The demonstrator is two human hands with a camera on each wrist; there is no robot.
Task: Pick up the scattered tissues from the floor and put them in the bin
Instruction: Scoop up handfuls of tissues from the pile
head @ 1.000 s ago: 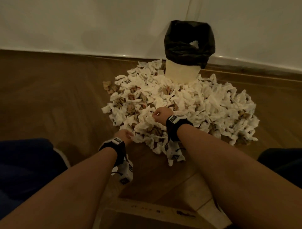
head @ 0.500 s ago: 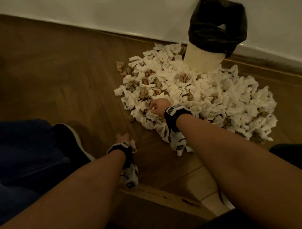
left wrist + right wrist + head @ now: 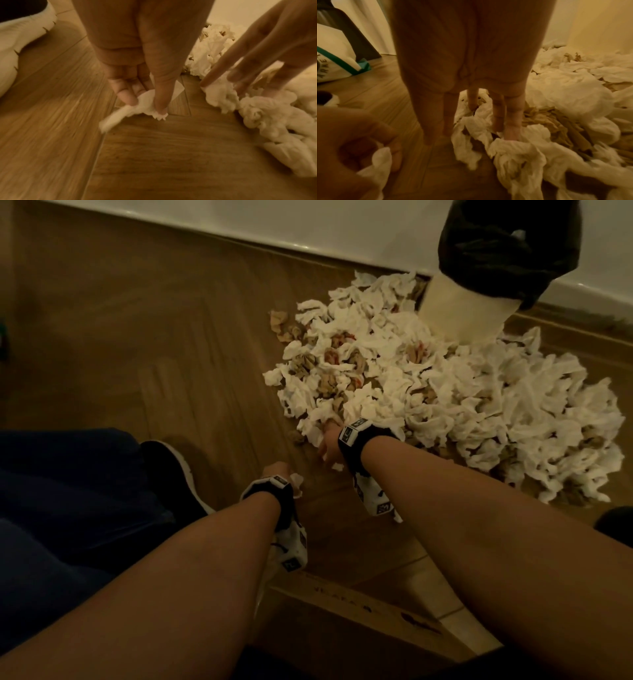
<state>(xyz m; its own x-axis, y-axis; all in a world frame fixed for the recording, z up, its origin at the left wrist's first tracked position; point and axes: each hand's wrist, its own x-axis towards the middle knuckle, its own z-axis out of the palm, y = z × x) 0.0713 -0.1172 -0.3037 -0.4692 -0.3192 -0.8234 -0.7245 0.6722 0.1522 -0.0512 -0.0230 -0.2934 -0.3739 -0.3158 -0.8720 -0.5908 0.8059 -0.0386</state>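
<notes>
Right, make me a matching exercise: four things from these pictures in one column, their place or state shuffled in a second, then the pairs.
1. left hand
2. right hand
3. bin
4. shoe

a. stands against the wall, lined with a black bag
b. fingers straight, reaching into the tissue pile
c. pinches one white tissue
d. dark, white-soled, on the floor at left

Pairs: 1-c, 2-b, 3-a, 4-d

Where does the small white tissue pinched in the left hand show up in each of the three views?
Head: tissue lower centre, peeking beside the left hand.
Left wrist: centre, pinched between thumb and fingers.
Right wrist: bottom left, in the curled left hand.
Shared landmark: tissue pile, right of it in all views.
</notes>
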